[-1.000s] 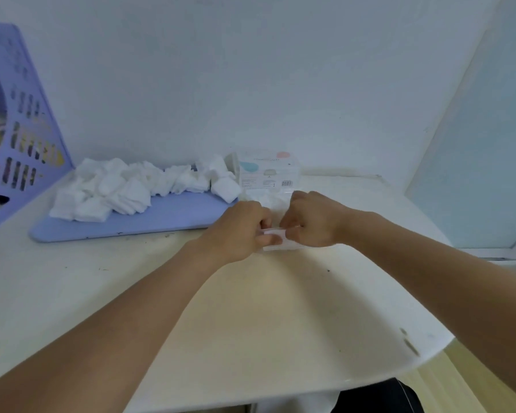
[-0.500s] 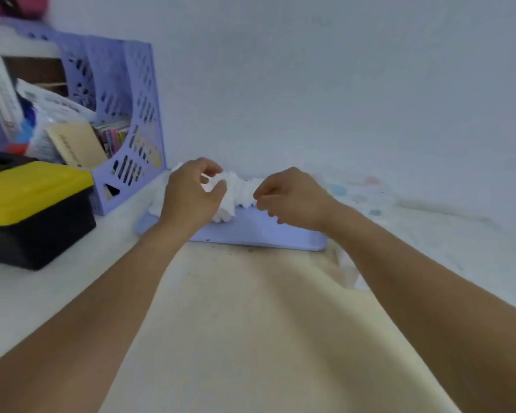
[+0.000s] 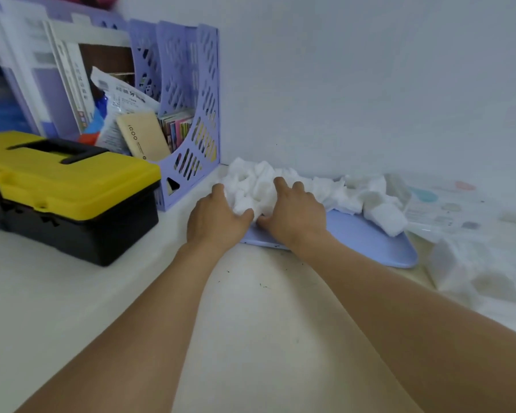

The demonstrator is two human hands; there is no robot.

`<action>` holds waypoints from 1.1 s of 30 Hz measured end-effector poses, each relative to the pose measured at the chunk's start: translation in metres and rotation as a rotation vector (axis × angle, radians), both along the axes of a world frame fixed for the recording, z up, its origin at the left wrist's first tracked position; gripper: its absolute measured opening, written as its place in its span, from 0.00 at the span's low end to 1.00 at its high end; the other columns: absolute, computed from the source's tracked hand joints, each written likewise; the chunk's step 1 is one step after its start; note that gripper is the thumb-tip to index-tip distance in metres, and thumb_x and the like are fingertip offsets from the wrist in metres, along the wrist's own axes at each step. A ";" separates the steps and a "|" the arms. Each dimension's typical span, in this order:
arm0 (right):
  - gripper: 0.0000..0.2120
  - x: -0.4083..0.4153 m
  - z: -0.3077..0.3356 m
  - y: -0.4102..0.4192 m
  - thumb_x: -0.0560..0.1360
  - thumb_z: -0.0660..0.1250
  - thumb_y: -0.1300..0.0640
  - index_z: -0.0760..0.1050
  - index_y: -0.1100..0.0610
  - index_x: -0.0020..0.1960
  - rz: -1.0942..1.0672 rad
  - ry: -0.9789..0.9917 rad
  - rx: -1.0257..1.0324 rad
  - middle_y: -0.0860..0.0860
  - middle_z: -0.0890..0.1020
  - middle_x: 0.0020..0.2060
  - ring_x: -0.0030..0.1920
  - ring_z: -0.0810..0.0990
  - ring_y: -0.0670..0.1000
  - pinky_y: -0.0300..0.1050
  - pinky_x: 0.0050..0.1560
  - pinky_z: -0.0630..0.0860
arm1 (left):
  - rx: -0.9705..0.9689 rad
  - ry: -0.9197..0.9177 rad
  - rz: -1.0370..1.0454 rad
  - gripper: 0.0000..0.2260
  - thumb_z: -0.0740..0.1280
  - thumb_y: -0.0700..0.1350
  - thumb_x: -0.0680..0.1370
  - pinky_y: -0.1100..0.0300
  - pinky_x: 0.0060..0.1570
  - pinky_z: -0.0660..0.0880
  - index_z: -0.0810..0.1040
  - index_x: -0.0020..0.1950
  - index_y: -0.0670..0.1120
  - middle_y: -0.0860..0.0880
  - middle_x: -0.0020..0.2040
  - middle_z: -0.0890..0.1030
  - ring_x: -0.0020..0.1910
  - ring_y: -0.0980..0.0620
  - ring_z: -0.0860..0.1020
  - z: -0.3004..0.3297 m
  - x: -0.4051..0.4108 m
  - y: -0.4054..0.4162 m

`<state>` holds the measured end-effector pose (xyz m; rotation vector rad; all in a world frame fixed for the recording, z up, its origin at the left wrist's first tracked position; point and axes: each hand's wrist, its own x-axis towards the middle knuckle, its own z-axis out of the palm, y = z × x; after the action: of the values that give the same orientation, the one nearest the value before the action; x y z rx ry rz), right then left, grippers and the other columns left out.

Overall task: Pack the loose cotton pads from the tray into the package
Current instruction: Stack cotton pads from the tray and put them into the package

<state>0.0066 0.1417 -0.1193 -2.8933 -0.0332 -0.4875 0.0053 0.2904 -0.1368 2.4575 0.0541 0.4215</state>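
Moved: both hands have left the package and now sit on the pads at the tray's left end; half a second back they were only hovering there.
Left hand (image 3: 218, 217): fingers curled round the left side of the clump, thumb tucked in under it, so it's gripping pads.
Right hand (image 3: 295, 213): fingers laid over the top of the same clump, thumb low by the tray's front edge. Looks like a grip, though the fingertips are buried in cotton so I can't be totally sure.
Pads (image 3: 334, 192): white heap running along the tray's back edge, thickest at the left end, a loose chunk at the right end.
Tray (image 3: 370, 242): flat lilac thing lying on the table against the wall.
Package (image 3: 447, 204): just right of the tray, pretty blurry, pastel spots on it.
Table (image 3: 251, 323): white, tray sits on it.
Rack (image 3: 188, 114): lilac file rack left of the tray, stuffed with papers.
Toolbox (image 3: 66, 186): yellow lid, black base, further left of the tray, in front of the rack.
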 end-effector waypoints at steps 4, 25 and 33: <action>0.19 -0.006 -0.004 0.002 0.75 0.67 0.48 0.67 0.54 0.62 0.002 -0.027 -0.014 0.54 0.72 0.50 0.42 0.70 0.56 0.47 0.36 0.65 | 0.024 0.002 -0.001 0.28 0.72 0.57 0.75 0.50 0.55 0.77 0.71 0.69 0.42 0.43 0.63 0.79 0.61 0.41 0.77 0.001 -0.003 0.000; 0.32 -0.104 0.031 -0.116 0.70 0.76 0.61 0.68 0.46 0.69 0.131 -0.381 0.842 0.44 0.79 0.50 0.48 0.80 0.43 0.37 0.47 0.77 | -0.797 0.157 -0.400 0.36 0.72 0.68 0.69 0.53 0.64 0.76 0.75 0.71 0.49 0.51 0.67 0.78 0.63 0.51 0.78 0.055 -0.056 -0.103; 0.32 -0.132 0.035 -0.137 0.67 0.75 0.55 0.69 0.47 0.68 0.212 -0.357 0.474 0.43 0.79 0.55 0.55 0.75 0.46 0.42 0.52 0.74 | -1.442 0.652 -0.755 0.09 0.68 0.51 0.80 0.57 0.48 0.81 0.81 0.54 0.47 0.48 0.52 0.84 0.49 0.51 0.84 0.063 -0.085 -0.170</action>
<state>-0.1257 0.0045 -0.0839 -2.2831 -0.2404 -0.8353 -0.0797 0.1203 -0.0740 0.9488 -0.2196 -0.5975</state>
